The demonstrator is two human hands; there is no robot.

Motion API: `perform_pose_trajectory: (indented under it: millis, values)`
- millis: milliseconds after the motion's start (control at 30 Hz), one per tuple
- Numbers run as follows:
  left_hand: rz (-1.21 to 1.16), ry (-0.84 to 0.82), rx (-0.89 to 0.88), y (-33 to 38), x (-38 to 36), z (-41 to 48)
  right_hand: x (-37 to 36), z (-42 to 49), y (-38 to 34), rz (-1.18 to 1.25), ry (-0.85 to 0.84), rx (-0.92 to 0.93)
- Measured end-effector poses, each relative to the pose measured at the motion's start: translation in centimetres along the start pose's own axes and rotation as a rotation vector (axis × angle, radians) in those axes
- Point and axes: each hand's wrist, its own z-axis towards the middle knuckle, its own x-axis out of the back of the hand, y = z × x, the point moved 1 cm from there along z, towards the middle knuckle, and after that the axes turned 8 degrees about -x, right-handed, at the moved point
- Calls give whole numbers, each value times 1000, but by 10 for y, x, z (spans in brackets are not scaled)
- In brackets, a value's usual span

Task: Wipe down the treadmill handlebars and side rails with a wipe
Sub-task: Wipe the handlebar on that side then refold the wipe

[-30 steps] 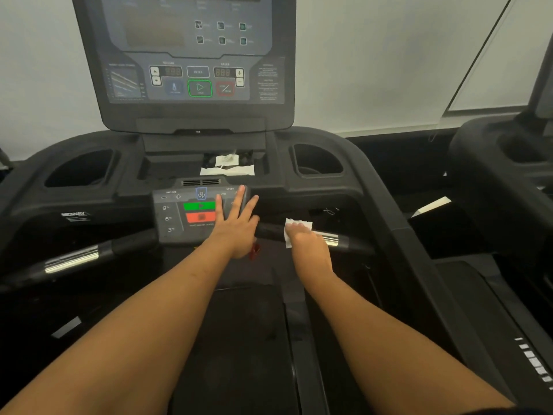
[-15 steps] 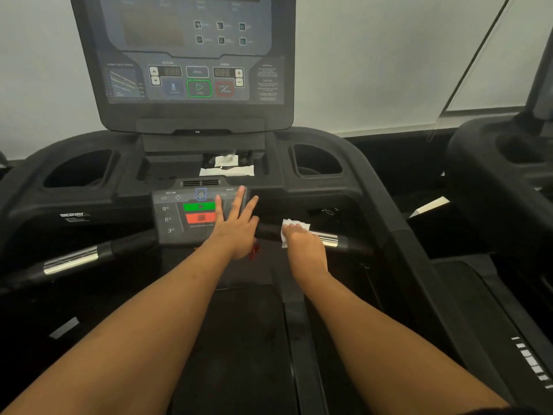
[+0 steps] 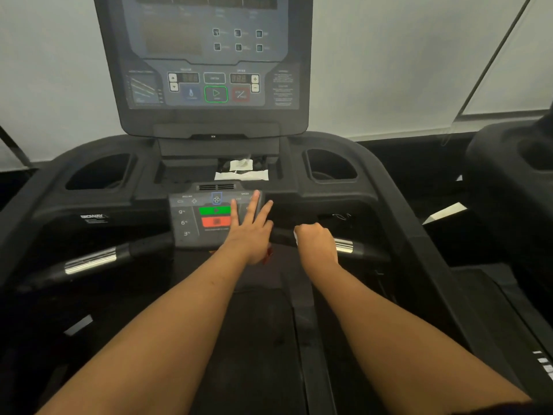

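My right hand (image 3: 315, 245) curls over the right front handlebar (image 3: 356, 249), just left of its silver grip sensor. It holds a white wipe (image 3: 295, 236) against the bar; only a sliver of the wipe shows at the hand's left edge. My left hand (image 3: 250, 227) lies flat with fingers spread on the small control panel (image 3: 191, 220) between the bars. The left front handlebar (image 3: 89, 260) with its silver sensor is untouched. The black side rail (image 3: 419, 235) runs down the right.
The big console screen (image 3: 209, 64) stands ahead. Cup holders (image 3: 98, 172) sit on both sides, and white wrappers (image 3: 242, 172) lie in the middle tray. A second treadmill (image 3: 514, 181) stands close on the right. The belt (image 3: 254, 339) runs below my arms.
My right hand has slid a little left along the right handlebar and closed further over the wipe, which now shows far less. My left hand has stayed on the panel.
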Motion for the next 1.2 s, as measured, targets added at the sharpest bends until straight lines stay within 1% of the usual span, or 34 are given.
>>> perform_pose_trajectory:
  millis: [200, 300, 367, 467, 500, 567, 667, 800, 867, 967, 1033, 1200]
  values:
    - [-1, 19, -7, -1, 0, 1, -12, -16, 6, 74, 61, 20]
    - [6, 20, -13, -1, 1, -1, -9, -8, 11, 89, -5, 25]
    - [2, 14, -15, -1, 0, 0, -7, -4, 14, 153, -39, 29]
    - [12, 10, -9, -1, -1, 1, -3, -2, 21, 253, 19, -47]
    - [12, 9, -7, -1, -1, 1, -3, -3, 23, 249, -12, -68]
    - [11, 10, -6, -1, 0, 0, -6, -8, 22, 189, -55, -56]
    - [8, 10, -4, 0, -1, 0, -8, -13, 18, 98, -14, -40]
    - [25, 10, -3, 0, 0, 0, 0, 2, 4, -32, 29, 2]
    - [19, 8, -1, 0, 0, 0, 0, -2, 2, -37, 9, 26]
    - [20, 18, 6, 0, -2, 1, -6, -26, 3, 5, 35, 91]
    - [9, 19, 7, -1, -3, 2, -8, -28, 3, -30, 25, 126]
    - [16, 21, 6, 0, -3, 1, 1, -10, -9, -21, -46, 76]
